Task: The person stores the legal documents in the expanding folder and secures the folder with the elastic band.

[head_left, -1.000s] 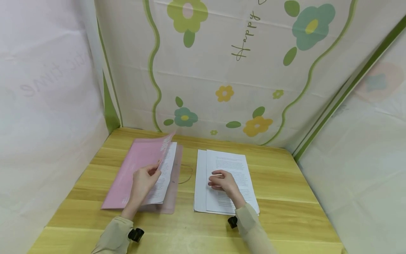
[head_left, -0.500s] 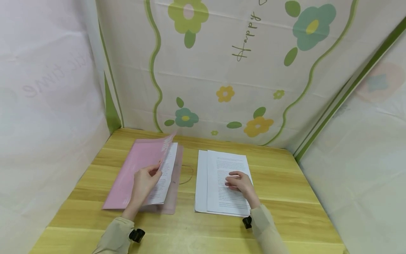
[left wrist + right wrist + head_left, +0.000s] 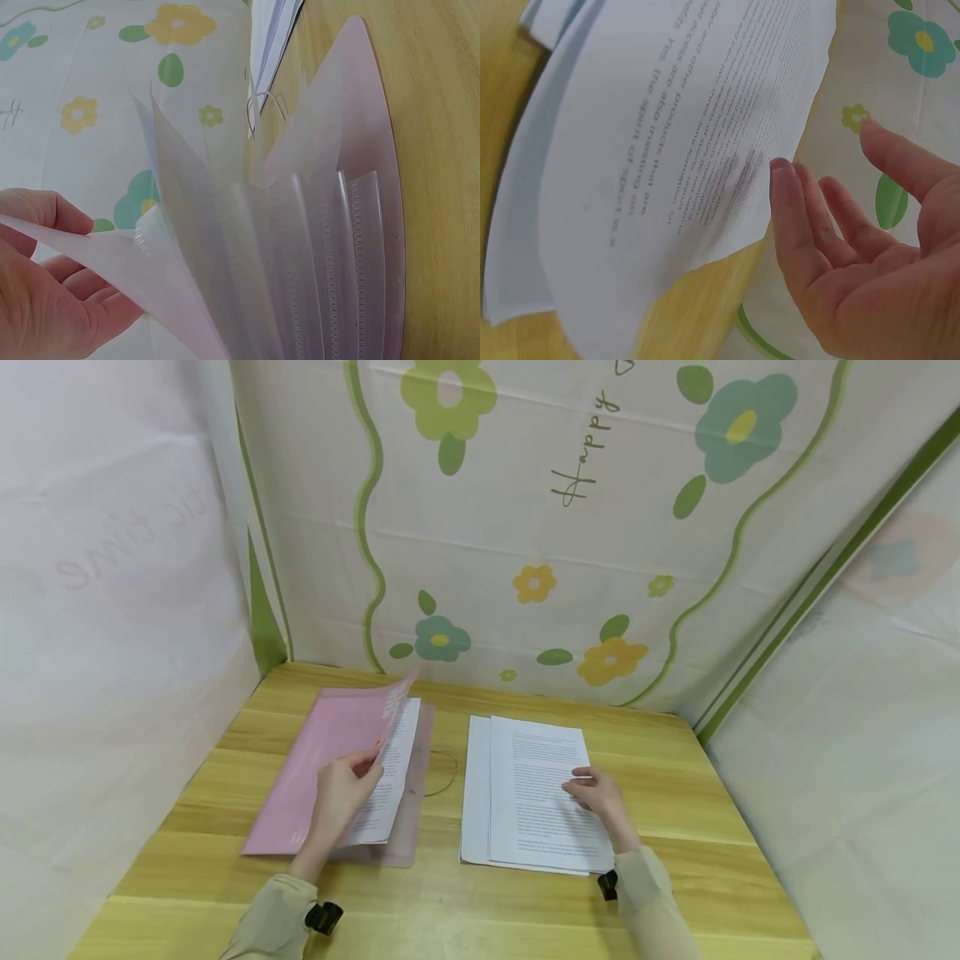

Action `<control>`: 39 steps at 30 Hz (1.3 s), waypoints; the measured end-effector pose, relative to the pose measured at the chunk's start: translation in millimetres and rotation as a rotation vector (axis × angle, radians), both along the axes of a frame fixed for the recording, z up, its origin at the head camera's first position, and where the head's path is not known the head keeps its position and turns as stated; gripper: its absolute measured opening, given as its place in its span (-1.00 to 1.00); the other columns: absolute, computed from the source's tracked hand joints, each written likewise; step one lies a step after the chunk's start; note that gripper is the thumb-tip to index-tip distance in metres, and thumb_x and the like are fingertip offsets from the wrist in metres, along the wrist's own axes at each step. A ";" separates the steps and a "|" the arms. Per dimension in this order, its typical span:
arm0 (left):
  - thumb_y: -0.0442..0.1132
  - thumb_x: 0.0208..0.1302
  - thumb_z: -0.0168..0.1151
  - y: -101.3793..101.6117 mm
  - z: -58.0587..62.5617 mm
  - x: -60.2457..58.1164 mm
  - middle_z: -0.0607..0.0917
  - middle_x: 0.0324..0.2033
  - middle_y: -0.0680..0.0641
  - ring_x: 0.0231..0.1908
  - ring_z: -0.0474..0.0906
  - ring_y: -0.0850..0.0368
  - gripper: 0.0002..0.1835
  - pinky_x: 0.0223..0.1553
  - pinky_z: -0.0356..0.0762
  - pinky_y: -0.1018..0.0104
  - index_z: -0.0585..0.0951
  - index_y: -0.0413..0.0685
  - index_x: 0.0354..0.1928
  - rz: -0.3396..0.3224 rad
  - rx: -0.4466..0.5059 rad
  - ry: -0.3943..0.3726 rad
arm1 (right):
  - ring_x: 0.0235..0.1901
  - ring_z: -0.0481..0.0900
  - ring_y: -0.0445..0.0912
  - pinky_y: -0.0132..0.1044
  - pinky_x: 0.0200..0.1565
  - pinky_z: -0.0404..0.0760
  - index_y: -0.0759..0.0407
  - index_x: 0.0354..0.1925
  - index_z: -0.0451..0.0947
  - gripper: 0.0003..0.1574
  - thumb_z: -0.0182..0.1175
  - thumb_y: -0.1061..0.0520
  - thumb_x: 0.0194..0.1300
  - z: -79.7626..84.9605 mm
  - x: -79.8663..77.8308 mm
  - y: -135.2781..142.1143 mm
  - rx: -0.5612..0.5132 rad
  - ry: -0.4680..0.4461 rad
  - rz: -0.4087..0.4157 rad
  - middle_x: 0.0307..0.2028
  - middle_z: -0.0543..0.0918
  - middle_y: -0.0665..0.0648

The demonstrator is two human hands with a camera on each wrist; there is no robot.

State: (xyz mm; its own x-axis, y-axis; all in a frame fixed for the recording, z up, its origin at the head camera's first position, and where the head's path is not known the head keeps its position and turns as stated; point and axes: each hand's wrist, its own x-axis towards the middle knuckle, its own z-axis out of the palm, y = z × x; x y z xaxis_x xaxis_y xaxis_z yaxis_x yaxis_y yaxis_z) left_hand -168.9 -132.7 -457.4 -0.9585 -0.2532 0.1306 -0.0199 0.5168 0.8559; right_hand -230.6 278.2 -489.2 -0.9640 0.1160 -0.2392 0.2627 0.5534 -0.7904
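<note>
A translucent pink expanding file folder lies at the left of the table, its front cover raised on the right side. My left hand pinches the edge of that cover between thumb and fingers. Printed sheets show inside it, and the left wrist view shows clear pleated pockets fanned apart. To the right lies a stack of printed paper. My right hand is over its right edge, holding nothing; in the right wrist view, thumb and fingers are apart, fingertips close to the top sheet.
A thin elastic cord loop lies between folder and stack. The wooden table has a flower-printed cloth hanging behind it and pale cloth at both sides. Each wrist wears a small black camera.
My right hand has moved right across the paper stack, from its left part to its right edge. The left hand keeps its pinch on the folder cover and has hardly moved.
</note>
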 end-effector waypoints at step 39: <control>-0.32 0.19 0.21 -0.9 -2.7 0.4 0.79 -0.17 -0.29 -0.20 0.75 -0.03 -0.63 -0.40 0.47 0.58 0.68 -0.30 0.03 -0.005 0.021 0.008 | -0.21 0.51 0.18 -0.16 -0.33 0.59 0.59 0.05 0.40 -0.33 0.38 0.17 0.10 -8.6 3.7 19.6 0.409 -0.043 0.028 -0.05 0.46 0.56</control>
State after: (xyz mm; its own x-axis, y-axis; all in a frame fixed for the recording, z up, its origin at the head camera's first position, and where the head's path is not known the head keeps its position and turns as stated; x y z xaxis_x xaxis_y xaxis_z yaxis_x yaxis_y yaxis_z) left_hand -168.5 -133.6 -460.1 -0.9589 -0.2508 0.1329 -0.0103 0.4988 0.8667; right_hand -226.9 297.8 -497.8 -0.9583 0.1837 -0.2188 0.2710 0.8270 -0.4926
